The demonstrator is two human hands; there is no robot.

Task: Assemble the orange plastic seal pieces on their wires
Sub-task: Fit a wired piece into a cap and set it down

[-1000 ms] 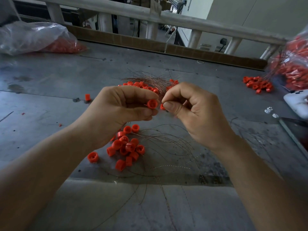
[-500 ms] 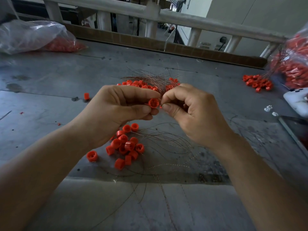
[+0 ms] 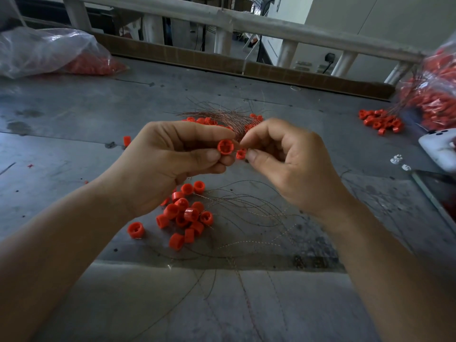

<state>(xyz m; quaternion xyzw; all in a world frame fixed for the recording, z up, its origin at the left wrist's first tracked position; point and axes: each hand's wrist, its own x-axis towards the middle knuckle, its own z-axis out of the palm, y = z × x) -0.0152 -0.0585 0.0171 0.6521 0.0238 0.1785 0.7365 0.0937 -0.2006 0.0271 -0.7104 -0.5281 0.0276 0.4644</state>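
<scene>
Your left hand (image 3: 172, 166) has an orange cap (image 3: 224, 146) pinched by its side wall between thumb and forefinger. The cap's open, cross-ribbed face is turned toward you, and it is raised above the worktop (image 3: 74, 119). The other fingers (image 3: 197, 130) are curled in around it. Your right hand (image 3: 291, 169) pinches a smaller orange piece (image 3: 241, 153) at its fingertips, just beside the cap and a little below it. The two look close to touching, but I cannot tell whether they do. Whether a wire runs through that piece is too fine to make out.

Both parts look like light, hard moulded plastic: stiff, smooth and small. They are likely to squirt out of a pinch if you squeeze the rounded wall off-centre. Hold the cap across its wall, as you do now, leaving the open face free. Take the small piece by its sides, not its end, so the end can enter.

The loose wires (image 3: 246, 208) on the worktop, by the pile of caps (image 3: 185, 215), look thin and springy. They will probably kink easily and tangle with each other. Grip one close to its tip, so the short free end stays stiff enough to thread.
</scene>
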